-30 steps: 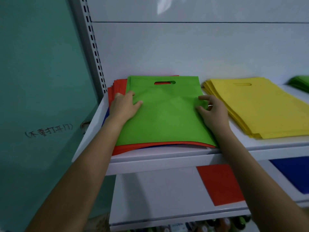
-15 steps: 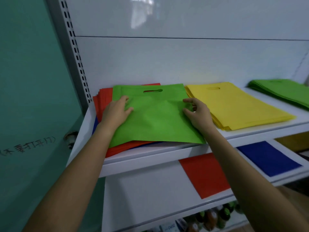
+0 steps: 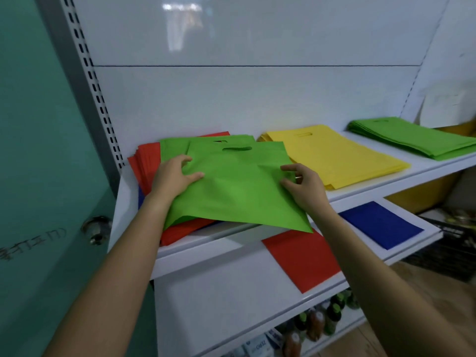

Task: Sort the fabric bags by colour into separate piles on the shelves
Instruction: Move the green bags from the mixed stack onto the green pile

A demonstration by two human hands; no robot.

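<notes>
A green fabric bag (image 3: 239,186) with a cut-out handle lies on top of a mixed pile at the left of the upper shelf (image 3: 206,251). Its front corner hangs past the shelf edge. My left hand (image 3: 175,176) holds its left edge, thumb on top. My right hand (image 3: 301,186) pinches its right edge. Under it show a second green bag (image 3: 172,150), red bags (image 3: 146,161) and a sliver of blue. A yellow pile (image 3: 334,153) and a green pile (image 3: 412,137) lie further right on the same shelf.
On the lower shelf lie a red bag (image 3: 301,261) and a blue bag (image 3: 381,225). A teal door (image 3: 38,150) with a knob (image 3: 96,229) stands close on the left. Bottles (image 3: 316,320) fill the bottom shelf.
The top green bag has slid right and forward off the pile, uncovering a second green bag beneath. My view has turned right, bringing the green pile fully into sight.
</notes>
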